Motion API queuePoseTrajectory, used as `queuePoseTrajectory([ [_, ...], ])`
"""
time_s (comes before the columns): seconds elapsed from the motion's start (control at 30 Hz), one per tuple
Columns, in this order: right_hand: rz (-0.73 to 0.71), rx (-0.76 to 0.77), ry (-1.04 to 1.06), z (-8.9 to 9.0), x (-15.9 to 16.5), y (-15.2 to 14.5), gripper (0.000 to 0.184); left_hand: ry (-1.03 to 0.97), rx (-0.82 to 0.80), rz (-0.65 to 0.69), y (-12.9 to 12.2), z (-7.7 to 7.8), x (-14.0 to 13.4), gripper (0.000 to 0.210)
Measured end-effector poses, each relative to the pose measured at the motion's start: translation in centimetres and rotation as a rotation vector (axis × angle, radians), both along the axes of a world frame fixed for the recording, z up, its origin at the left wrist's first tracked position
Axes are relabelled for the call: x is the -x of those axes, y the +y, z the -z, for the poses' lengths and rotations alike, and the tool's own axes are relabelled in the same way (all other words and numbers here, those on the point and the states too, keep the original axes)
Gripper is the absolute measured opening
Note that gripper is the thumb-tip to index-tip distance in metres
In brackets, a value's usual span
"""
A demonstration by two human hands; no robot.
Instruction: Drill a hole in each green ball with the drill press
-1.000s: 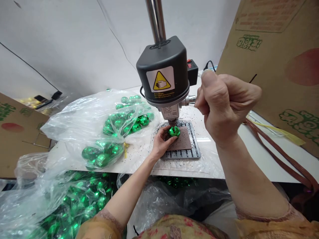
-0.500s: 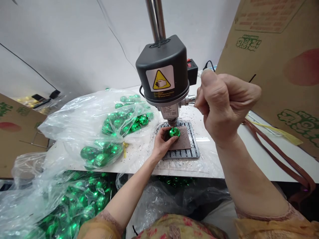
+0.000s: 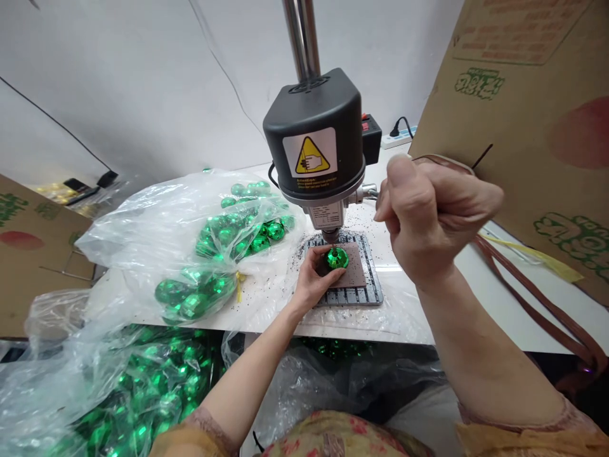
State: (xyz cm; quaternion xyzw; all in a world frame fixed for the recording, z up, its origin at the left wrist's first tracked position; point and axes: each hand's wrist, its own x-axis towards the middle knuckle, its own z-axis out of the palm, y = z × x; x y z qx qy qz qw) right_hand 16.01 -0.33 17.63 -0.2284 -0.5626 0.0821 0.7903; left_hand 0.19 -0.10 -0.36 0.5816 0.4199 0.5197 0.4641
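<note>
A shiny green faceted ball ornament (image 3: pixel 337 258) sits on a brown square board (image 3: pixel 354 274) under the chuck of a small drill press (image 3: pixel 314 139). My left hand (image 3: pixel 314 276) is closed on the ball from its left side, thumb in front and fingers behind. The top of the ball shows a dark spot beneath the chuck (image 3: pixel 330 235). At the right of the machine, my right hand (image 3: pixel 431 212) is in a fist on the drill press handle, next to the metal hub (image 3: pixel 364 193); the fist hides most of the handle.
Clear plastic bags (image 3: pixel 143 209) of green balls lie on the white table at left, with more balls in a bag (image 3: pixel 157 381) below its edge. Dark shavings surround the slotted metal base (image 3: pixel 373 292). Cardboard boxes (image 3: pixel 533 127) and a brown strap (image 3: pixel 533 298) are at right.
My right fist has come down a little. The ball and my left hand have shifted slightly right and toward me, leaving more of the ball showing clear of the chuck.
</note>
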Motion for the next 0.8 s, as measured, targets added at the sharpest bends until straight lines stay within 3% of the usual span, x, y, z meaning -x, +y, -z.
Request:
queuePoseTrajectory([
  [0.4, 0.02, -0.082, -0.025, 1.6, 0.0, -0.2, 0.051, -0.011, 0.015, 0.013, 0.1, 0.4, 0.1, 0.056],
  [0.8, 0.134, -0.165, -0.035, 3.6, -0.1, 0.3, 0.051, 0.007, -0.004, -0.011, -0.2, 0.2, 0.1, 0.053],
])
